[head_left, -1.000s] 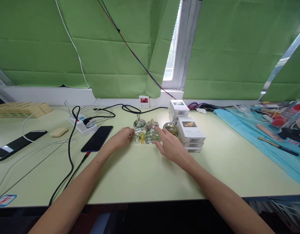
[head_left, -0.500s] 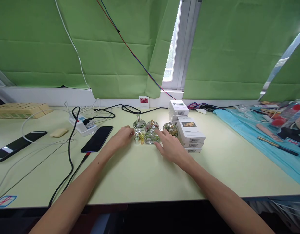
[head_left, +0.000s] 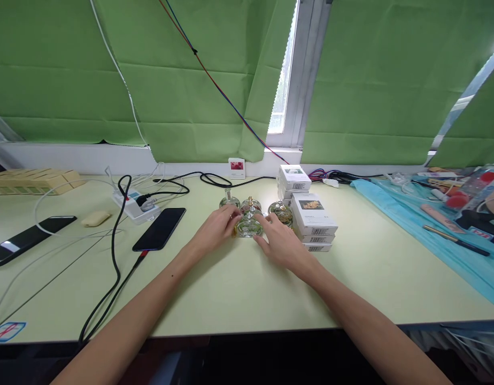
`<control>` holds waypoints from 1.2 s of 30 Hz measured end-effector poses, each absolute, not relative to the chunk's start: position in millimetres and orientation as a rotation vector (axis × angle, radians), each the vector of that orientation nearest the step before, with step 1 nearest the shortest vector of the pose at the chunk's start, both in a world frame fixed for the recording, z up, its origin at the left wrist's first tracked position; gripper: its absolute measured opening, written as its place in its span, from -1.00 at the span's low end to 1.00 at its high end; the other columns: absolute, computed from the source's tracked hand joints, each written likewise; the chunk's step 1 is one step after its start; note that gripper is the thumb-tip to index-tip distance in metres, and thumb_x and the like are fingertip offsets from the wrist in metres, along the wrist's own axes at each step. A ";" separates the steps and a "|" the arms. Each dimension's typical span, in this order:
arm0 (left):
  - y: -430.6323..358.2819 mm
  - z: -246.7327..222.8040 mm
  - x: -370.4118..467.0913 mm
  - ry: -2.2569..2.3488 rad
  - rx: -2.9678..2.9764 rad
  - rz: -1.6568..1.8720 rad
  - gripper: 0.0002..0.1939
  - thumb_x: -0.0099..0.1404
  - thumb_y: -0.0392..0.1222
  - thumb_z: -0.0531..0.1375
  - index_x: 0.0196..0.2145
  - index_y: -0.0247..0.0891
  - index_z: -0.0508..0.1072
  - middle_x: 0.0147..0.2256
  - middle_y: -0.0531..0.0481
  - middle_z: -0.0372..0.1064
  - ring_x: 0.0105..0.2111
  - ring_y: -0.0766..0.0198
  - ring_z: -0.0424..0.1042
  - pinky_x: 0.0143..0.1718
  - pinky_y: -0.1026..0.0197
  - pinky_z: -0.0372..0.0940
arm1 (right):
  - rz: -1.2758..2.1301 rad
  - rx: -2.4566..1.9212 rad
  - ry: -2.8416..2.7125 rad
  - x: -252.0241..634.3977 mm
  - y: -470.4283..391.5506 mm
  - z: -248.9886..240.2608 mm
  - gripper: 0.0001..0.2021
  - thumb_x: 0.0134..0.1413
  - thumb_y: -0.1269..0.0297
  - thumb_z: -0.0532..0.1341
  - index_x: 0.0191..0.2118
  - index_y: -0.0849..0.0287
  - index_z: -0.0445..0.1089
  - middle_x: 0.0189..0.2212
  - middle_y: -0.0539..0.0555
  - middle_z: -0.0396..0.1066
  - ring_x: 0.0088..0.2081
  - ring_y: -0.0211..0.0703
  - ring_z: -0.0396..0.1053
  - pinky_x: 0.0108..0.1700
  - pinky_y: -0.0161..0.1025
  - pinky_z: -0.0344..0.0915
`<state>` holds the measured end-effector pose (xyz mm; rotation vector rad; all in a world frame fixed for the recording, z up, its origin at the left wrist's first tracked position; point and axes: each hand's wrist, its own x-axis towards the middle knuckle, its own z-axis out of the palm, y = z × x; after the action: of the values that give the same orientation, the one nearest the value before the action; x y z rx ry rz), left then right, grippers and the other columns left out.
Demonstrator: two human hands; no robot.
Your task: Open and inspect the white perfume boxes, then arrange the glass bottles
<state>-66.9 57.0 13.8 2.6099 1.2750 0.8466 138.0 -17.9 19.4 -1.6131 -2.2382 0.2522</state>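
Note:
A clear oval glass bottle (head_left: 249,226) with greenish contents stands at the front of a small group. My right hand (head_left: 282,239) holds its right edge between thumb and fingers. At its left side, my left hand (head_left: 218,227) has its fingers curled in close. What those fingers hold is hidden, and the small caps there are mostly covered. Behind are a stoppered glass bottle (head_left: 228,198) and a gold-topped bottle (head_left: 251,203). Another round bottle (head_left: 282,213) with dark contents sits beyond my right fingers.
White boxes (head_left: 314,216) are stacked right of the bottles, with more boxes (head_left: 294,177) behind. A phone (head_left: 159,229) on a cable and a power strip (head_left: 138,209) lie left. Blue sheeting (head_left: 423,224) with assorted items covers the right side. Black cable (head_left: 215,181) runs along the back.
My left hand has moved right, from beside the small caps to the front bottle's left side, covering the caps. My right hand has stayed at the bottle.

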 end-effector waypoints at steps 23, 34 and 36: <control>45.5 8.6 -58.4 1.308 2.524 0.823 -0.77 0.49 -0.08 -0.02 -0.18 -0.19 0.37 -0.41 0.04 0.43 -0.44 0.24 0.38 -0.33 0.20 0.21 | 0.310 -1.555 -2.205 139.2 -16.0 14.8 -0.61 0.37 0.22 0.08 0.25 0.16 0.21 0.01 0.20 0.20 -0.31 -0.13 0.42 -0.17 -0.12 0.36; 45.3 4.1 -55.0 1.264 2.564 0.938 -0.81 0.47 -0.13 0.01 -0.17 -0.20 0.40 -0.32 0.00 0.46 -0.36 0.24 0.42 -0.28 0.21 0.25 | 0.297 -1.586 -2.188 137.4 -16.4 15.9 -0.66 0.37 0.22 0.10 0.19 0.15 0.24 0.01 0.20 0.22 -0.29 -0.09 0.44 -0.21 -0.13 0.35; 44.9 3.8 -54.2 1.250 2.576 0.996 -0.79 0.47 -0.13 0.01 -0.16 -0.21 0.41 -0.28 -0.03 0.47 -0.34 0.24 0.43 -0.27 0.20 0.27 | 0.294 -1.595 -2.191 137.4 -15.8 15.2 -0.66 0.37 0.22 0.10 0.18 0.14 0.24 0.01 0.20 0.22 -0.26 -0.07 0.45 -0.21 -0.14 0.35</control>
<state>-54.2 44.9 3.8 2.5756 1.2500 0.9956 137.4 -15.8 15.2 -1.5950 -2.1906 0.2938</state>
